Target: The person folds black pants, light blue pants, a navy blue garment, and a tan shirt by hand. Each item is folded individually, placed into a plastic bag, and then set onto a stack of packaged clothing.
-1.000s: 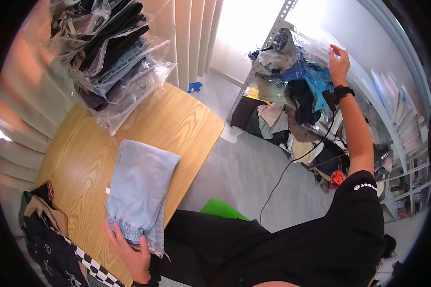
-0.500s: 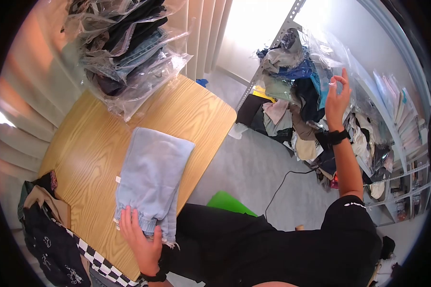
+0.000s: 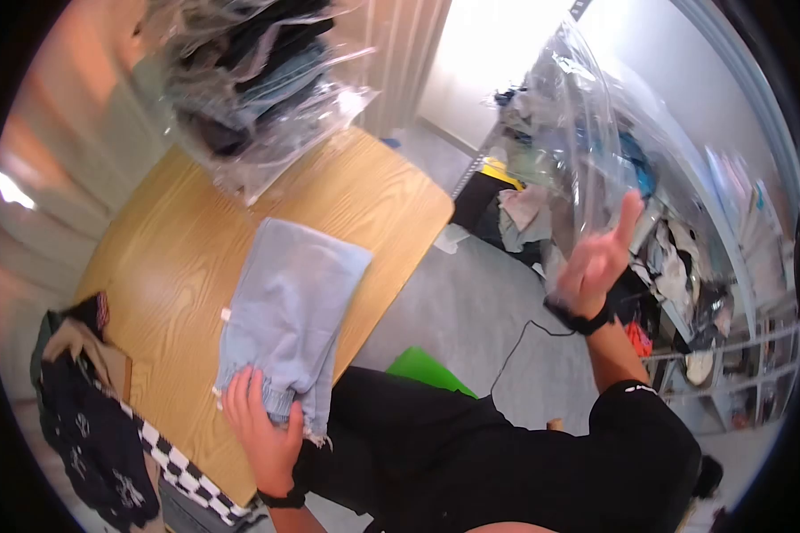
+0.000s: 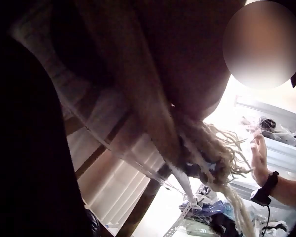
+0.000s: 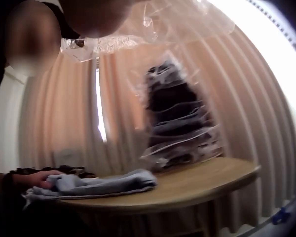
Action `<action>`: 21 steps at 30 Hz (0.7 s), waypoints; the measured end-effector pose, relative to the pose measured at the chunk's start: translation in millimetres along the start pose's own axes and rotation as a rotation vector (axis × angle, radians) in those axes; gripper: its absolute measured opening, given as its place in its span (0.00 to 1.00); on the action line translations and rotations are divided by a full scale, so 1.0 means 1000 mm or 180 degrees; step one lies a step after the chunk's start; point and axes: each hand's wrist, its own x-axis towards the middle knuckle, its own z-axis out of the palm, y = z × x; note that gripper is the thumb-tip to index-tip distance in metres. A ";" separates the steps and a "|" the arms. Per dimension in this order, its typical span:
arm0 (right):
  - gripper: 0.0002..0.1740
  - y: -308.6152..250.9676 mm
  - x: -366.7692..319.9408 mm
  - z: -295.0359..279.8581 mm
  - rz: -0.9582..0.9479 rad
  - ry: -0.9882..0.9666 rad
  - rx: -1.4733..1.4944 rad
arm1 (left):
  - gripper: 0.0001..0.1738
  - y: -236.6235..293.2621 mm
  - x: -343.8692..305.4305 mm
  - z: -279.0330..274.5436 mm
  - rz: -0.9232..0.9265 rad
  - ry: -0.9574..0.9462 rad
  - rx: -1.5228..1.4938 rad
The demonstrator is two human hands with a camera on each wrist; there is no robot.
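Note:
Folded light-blue jeans (image 3: 302,284), with an elastic waistband and a frayed edge, lie on the wooden table. My left hand (image 3: 265,435) rests on their waistband end, fingers extended. Frayed threads (image 4: 232,158) hang close to the left wrist camera. Out to the right, my right hand (image 3: 596,266) is raised and blurred, one finger pointing up and the others curled on a clear plastic bag (image 3: 587,133). That bag stretches up from the hand, and clear plastic (image 5: 182,22) also crosses the top of the right wrist view.
Bagged folded clothes (image 3: 267,80) are stacked at the table's far end. Dark garments (image 3: 84,426) hang at the near left edge. Behind the right hand, a metal shelf holds heaped clothes (image 3: 524,213). A cable (image 3: 516,351) trails over the floor beside a green object (image 3: 427,369).
My right hand has come down and nearer from the shelf, drawing out a clear plastic bag. My left hand stays on the jeans. The head view has shifted slightly.

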 end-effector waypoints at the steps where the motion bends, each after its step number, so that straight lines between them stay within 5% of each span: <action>1: 0.09 -0.016 -0.015 0.006 0.0015 -0.0284 0.0133 | 0.36 0.000 0.000 -0.001 -0.0025 0.0005 -0.0008; 2: 0.21 -0.041 -0.023 0.013 0.0255 -0.0456 0.0271 | 0.36 0.001 -0.001 -0.002 -0.0224 0.0067 0.0091; 4: 0.25 -0.082 -0.011 0.040 -0.0953 -0.0678 0.1101 | 0.36 0.004 -0.001 -0.001 -0.0110 0.0158 -0.0123; 6: 0.13 -0.117 -0.038 0.064 -0.1770 -0.0645 0.1483 | 0.36 0.005 -0.003 0.001 -0.0250 0.0165 -0.0305; 9: 0.05 -0.181 -0.010 0.081 -0.2102 -0.0918 0.2751 | 0.37 0.013 -0.016 0.005 -0.0293 0.0203 -0.0235; 15: 0.04 -0.254 0.037 0.097 -0.1926 -0.1895 0.3393 | 0.41 0.028 -0.050 0.008 -0.0358 -0.0144 -0.0351; 17: 0.04 -0.270 0.051 0.105 -0.1914 -0.2193 0.3264 | 0.34 0.013 -0.068 0.048 -0.0190 0.0232 0.0220; 18: 0.05 -0.275 0.055 0.109 -0.1883 -0.2491 0.3077 | 0.26 0.030 -0.057 0.015 -0.0268 0.0353 0.0101; 21: 0.07 -0.282 0.048 0.138 -0.1617 -0.2851 0.2835 | 0.28 0.029 -0.061 0.008 -0.0081 0.0267 0.0558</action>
